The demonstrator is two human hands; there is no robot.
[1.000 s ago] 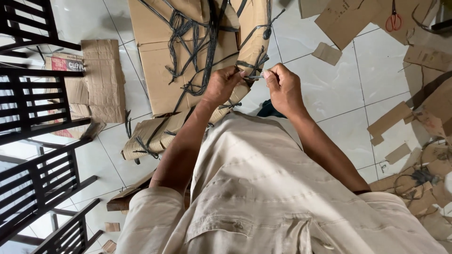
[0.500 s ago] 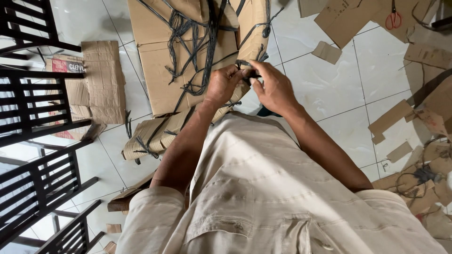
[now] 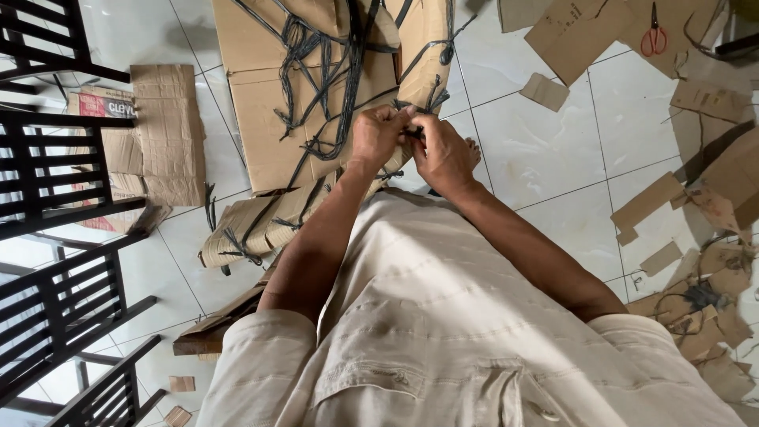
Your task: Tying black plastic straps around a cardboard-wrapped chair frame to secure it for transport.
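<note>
Left hand [image 3: 379, 133] and right hand [image 3: 443, 154] pressed together at chest height, fingers of both pinched on a short bit of dark cord [image 3: 413, 131] between them; both are grasping, not clenched empty; looks like knotting or twisting the cord end, so my read: keep tension even across both hands, work close to the fingertips, keep the loose tail from snagging the tangle below; cord sits right above the edge of the big flattened cardboard sheet [image 3: 261, 111], which carries a heap of dark cords [image 3: 324, 71] strewn over it; a folded cardboard piece [image 3: 253, 229] with more cord lies lower left; black chairs [image 3: 55, 166] along the left edge; cardboard scraps [image 3: 656, 205] scattered right on the white tiled floor [image 3: 545, 150]; red-handled scissors [image 3: 654, 35] far upper right, well apart from the hands; hidden: the actual knot or join is covered by fingers, can't tell its form or the cord's length; the person's shirt [image 3: 443, 332] blocks the floor beneath; a toe just shows past the right hand.
</note>
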